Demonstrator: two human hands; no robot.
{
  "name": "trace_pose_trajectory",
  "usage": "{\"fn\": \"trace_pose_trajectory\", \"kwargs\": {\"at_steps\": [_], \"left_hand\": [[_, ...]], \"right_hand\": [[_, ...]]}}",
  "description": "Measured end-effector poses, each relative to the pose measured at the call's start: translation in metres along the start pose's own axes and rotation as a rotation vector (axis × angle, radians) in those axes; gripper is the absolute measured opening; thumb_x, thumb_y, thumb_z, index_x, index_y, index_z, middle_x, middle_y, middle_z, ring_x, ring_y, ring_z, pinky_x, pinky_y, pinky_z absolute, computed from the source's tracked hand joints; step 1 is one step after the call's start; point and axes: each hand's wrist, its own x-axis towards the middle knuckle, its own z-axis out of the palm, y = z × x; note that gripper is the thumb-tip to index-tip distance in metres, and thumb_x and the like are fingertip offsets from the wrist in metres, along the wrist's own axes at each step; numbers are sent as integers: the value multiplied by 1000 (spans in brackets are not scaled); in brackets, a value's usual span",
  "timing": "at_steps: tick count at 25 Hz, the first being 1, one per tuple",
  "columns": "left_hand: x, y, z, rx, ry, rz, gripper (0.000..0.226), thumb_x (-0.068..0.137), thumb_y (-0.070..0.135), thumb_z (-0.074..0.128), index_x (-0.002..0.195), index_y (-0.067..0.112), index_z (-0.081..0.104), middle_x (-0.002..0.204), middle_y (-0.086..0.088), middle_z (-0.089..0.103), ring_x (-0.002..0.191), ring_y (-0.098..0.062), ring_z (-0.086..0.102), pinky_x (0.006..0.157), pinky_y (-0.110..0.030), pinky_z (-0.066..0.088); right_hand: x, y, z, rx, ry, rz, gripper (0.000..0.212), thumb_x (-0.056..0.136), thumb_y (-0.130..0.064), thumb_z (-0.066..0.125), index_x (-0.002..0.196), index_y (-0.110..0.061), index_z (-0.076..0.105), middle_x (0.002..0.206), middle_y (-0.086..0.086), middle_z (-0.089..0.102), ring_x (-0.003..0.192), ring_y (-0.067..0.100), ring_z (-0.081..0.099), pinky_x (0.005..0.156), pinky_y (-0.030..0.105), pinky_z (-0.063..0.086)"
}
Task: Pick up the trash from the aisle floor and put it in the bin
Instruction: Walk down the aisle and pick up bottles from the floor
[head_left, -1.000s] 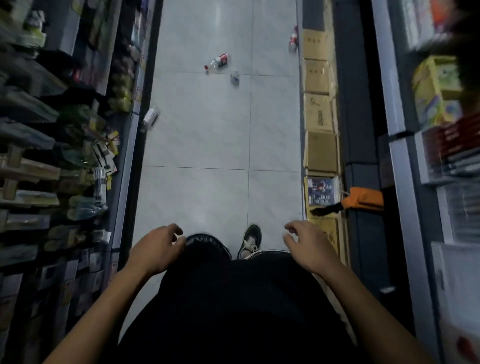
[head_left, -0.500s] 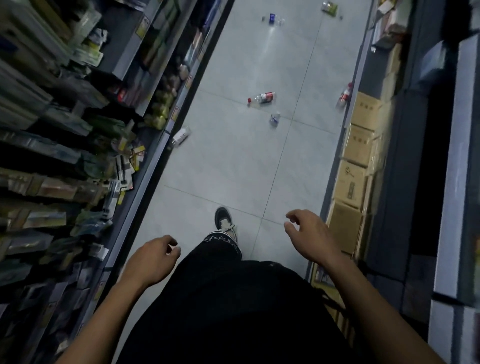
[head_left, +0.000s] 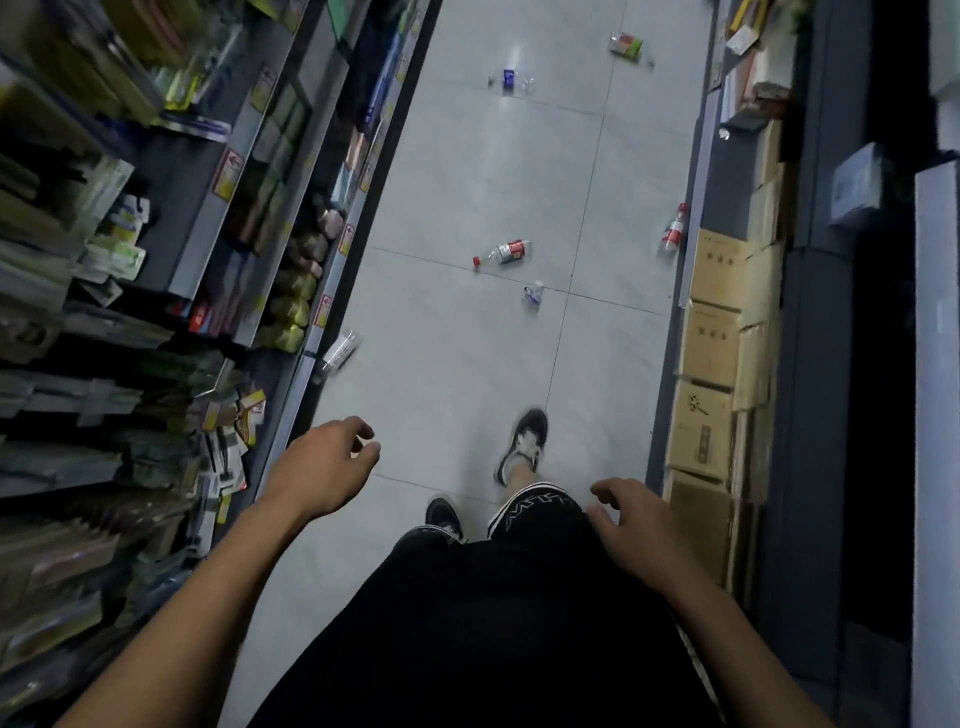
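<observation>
Looking down a shop aisle, pale tiled floor (head_left: 467, 171) running ahead between stocked shelves (head_left: 156, 260) on the left and stacked cardboard boxes (head_left: 711, 332) along the right. Left hand (head_left: 324, 470) out in front over the floor, fingers loosely curled, grip holding nothing. Right hand (head_left: 636, 525) lower, just beside the black shorts (head_left: 493, 623), fingers spread and bent, grip narrow and empty too. One sneaker (head_left: 524, 447) is forward on the tile, the other shoe (head_left: 444, 517) peeks out below it.

Trash is scattered ahead, all well apart from both hands: a clear bottle with a red label (head_left: 503, 253) lies on its side mid-aisle, a small crumpled piece (head_left: 533, 295) sits just beyond it toward us, and a pale cup (head_left: 340, 353) lies tipped against the left shelf base. Another red-labelled bottle (head_left: 674, 234) rests by the boxes on the right. Farther up, a small blue item (head_left: 509, 79) and what might be a green wrapper (head_left: 626, 45), too blurred to be sure
</observation>
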Motion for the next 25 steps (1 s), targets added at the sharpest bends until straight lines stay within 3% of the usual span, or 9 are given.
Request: {"fn": "trace_pose_trajectory", "kwargs": {"at_steps": [7,13,19,25], "left_hand": [[85,57,-31,-119,-71,-155,40,91,53,45,117,31,64,108,9,72,94,-15,66,84,-40,56],[127,54,-48,-252,-21,-290,35,93,47,49,118,28,65,111,6,72,99,-19,66,84,-37,55],[226,-2,-48,-291,-87,-302,32,93,44,50,118,29,64,113,7,71,102,-20,64,86,-37,53],[360,-74,4,-351,-133,-396,28,92,39,54,116,28,64,109,7,69,99,-21,63,86,-38,53]], "right_hand": [[150,-44,-92,-79,-116,-111,32,97,-42,51,120,-25,67,114,-5,65,110,16,60,93,38,51],[258,-123,-127,-256,-252,-270,33,96,-41,53,118,-22,68,112,2,67,107,21,61,92,40,52],[349,-193,-79,-342,-334,-310,34,96,-40,50,122,-24,65,115,-1,64,110,21,60,88,42,54],[470,-220,23,-359,-412,-301,38,95,-42,49,123,-22,64,119,3,63,114,26,58,91,41,52]]}}
